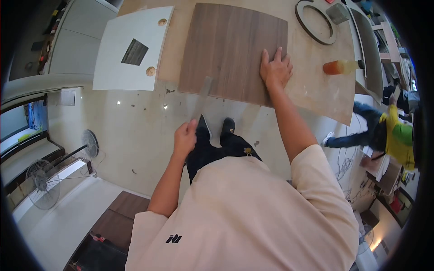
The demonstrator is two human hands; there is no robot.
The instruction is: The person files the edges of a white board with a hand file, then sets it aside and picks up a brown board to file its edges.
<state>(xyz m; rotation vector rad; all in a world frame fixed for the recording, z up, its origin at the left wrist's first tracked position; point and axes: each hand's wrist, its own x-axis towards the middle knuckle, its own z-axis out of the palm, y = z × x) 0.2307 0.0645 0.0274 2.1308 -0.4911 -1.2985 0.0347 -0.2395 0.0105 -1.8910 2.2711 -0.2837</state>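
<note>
A brown wood-grain board (230, 49) lies on the light wooden table (312, 88). My right hand (276, 72) rests flat on its right part, fingers spread. My left hand (185, 137) is closed around the lower end of a long, flat grey tool (205, 90), blurred by motion. Its upper end reaches the board's near edge, but whether they touch cannot be told. Left of the board is a white panel (108, 58) with two round recesses and a dark, four-sided patch (134, 52).
On the table's right side are a grey ring (332, 34), a metal cylinder (337, 13) and a bottle of orange liquid (337, 67). A person in yellow (395, 135) is at the far right, near floor cables. Fans (42, 183) stand at the left.
</note>
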